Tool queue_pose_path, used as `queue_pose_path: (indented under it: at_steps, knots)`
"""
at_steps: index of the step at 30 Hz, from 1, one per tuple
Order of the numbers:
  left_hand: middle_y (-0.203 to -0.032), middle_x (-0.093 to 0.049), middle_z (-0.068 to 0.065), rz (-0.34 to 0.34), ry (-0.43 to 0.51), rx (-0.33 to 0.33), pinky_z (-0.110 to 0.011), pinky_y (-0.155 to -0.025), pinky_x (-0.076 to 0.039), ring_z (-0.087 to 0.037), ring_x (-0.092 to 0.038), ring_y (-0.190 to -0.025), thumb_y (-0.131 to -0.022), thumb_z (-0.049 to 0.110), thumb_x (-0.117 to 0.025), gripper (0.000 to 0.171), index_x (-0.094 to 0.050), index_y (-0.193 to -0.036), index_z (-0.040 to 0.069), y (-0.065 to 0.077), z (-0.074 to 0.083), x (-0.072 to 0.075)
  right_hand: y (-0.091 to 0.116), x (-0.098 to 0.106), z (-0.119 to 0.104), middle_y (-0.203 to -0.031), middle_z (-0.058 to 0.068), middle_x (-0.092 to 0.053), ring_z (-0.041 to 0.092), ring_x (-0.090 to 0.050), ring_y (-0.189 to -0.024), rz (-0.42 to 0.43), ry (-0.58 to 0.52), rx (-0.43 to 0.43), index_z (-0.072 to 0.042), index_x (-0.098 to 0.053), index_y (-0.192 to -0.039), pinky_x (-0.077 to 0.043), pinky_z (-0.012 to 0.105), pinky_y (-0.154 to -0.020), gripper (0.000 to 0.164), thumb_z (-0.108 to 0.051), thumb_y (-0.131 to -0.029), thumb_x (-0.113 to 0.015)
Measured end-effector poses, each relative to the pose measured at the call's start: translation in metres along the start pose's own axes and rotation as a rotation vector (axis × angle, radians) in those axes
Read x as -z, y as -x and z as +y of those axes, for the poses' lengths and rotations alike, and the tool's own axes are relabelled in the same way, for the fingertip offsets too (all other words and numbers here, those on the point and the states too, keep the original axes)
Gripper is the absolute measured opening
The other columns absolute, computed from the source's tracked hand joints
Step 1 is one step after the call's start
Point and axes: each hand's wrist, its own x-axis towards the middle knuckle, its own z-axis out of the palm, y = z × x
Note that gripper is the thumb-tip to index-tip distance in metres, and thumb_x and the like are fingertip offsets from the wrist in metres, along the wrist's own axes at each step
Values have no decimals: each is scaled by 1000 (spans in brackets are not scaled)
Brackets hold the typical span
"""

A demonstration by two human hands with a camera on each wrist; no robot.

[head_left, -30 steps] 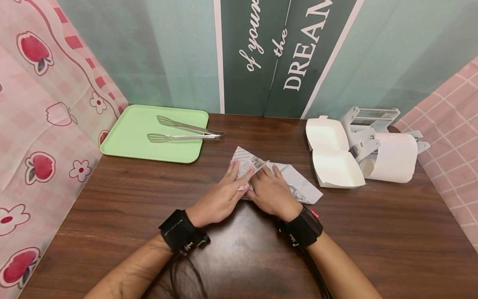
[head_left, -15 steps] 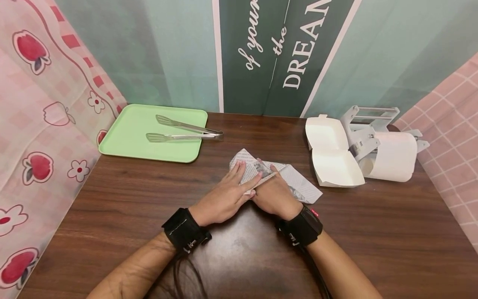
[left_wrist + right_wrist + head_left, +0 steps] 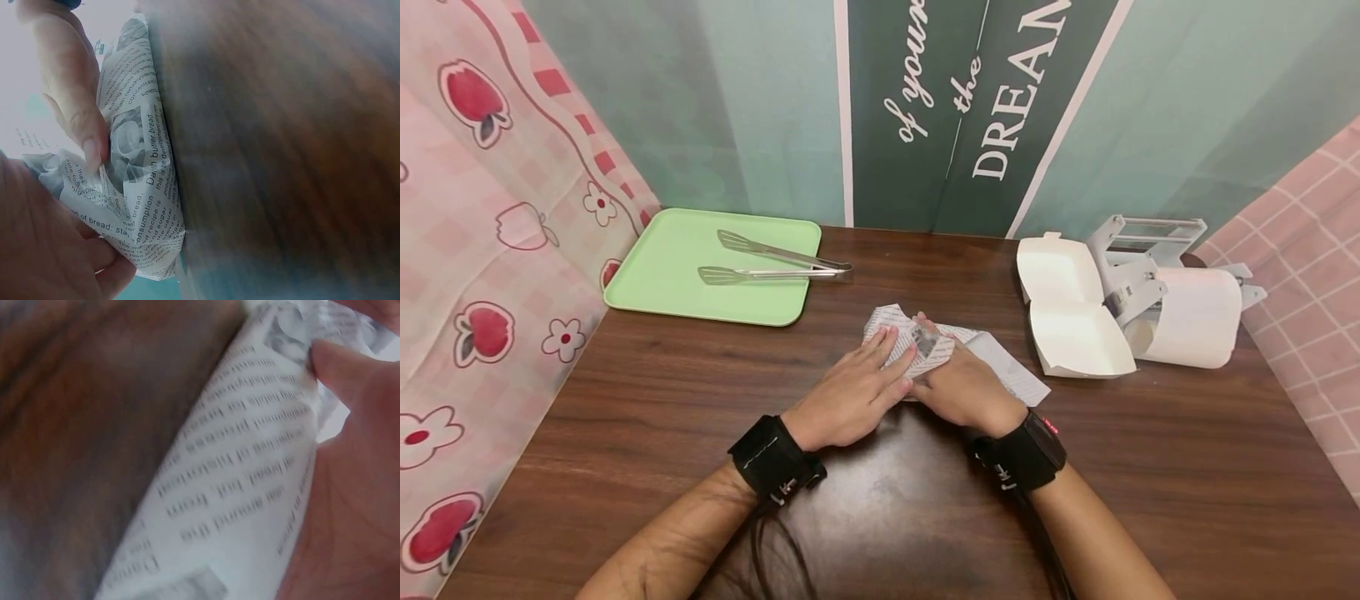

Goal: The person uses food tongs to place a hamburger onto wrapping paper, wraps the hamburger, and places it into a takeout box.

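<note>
Both hands are on a sheet of newspaper-print food wrapping paper [image 3: 897, 321], partly folded over; whatever may lie inside is hidden. My left hand [image 3: 850, 396] holds the folded left end, fingers spread over its top in the head view. In the left wrist view, that hand's fingers [image 3: 115, 275] bend round the end of the paper. My right hand [image 3: 970, 387] grips the middle, its fingers partly covered by a raised flap. Its thumb [image 3: 344, 369] presses on the printed side in the right wrist view. The paper's flat right end [image 3: 1011, 371] sticks out beyond the right hand.
A light green tray [image 3: 651, 279] stands at the back left, with metal tongs [image 3: 767, 250] lying across its right edge. At right are an open white cardboard box [image 3: 1082, 333] and a white roll in a holder [image 3: 1198, 317]. Curtains border the brown wooden table [image 3: 700, 375].
The left flap's pointed tip has been folded over to the right and down across the right hand's fingers. The right hand has shifted slightly right. Tray, tongs and box stay put.
</note>
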Motion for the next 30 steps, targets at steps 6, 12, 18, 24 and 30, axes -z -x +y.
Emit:
queue_pose_path:
  at_steps: [6,12,18,24,30]
  knots:
    - [-166,-32,-1,51,-4,50,-59,-117,-33,-22,-29,-155,-111,44,-23,49,-45,-153,31,-4,-1,7,1,7,7,-169,19,-15,32,-15,-158,-66,-18,-38,2,-23,-159,-19,56,-126,80,-42,-100,-57]
    - [-162,-39,-6,69,-106,25,-55,-112,-38,-28,-38,-149,-106,46,-46,50,-45,-153,32,-11,-2,8,7,15,18,-168,21,-18,36,-15,-157,-89,10,-32,1,-23,-159,-20,59,-124,87,-46,-98,-62]
    - [-156,-43,-10,89,-242,0,-51,-112,-37,-28,-44,-143,-103,52,-49,56,-40,-156,33,-13,-1,6,15,28,26,-166,25,-19,39,-15,-157,-95,-20,-45,6,-19,-159,-18,58,-125,102,-49,-91,-71]
    - [-150,-46,-15,65,-339,-29,-51,-105,-41,-33,-47,-137,-105,51,-44,55,-34,-158,39,-16,4,7,29,50,26,-167,22,-19,41,-12,-157,-86,-106,-56,-4,-18,-162,-14,63,-124,83,-25,-97,-66]
    - [-150,-45,-13,13,-389,-21,-51,-109,-39,-33,-44,-139,-105,58,-38,54,-35,-156,42,-20,8,11,42,71,19,-168,16,-24,39,-17,-157,-38,-158,-9,-20,-25,-162,-14,65,-123,71,-17,-100,-58]
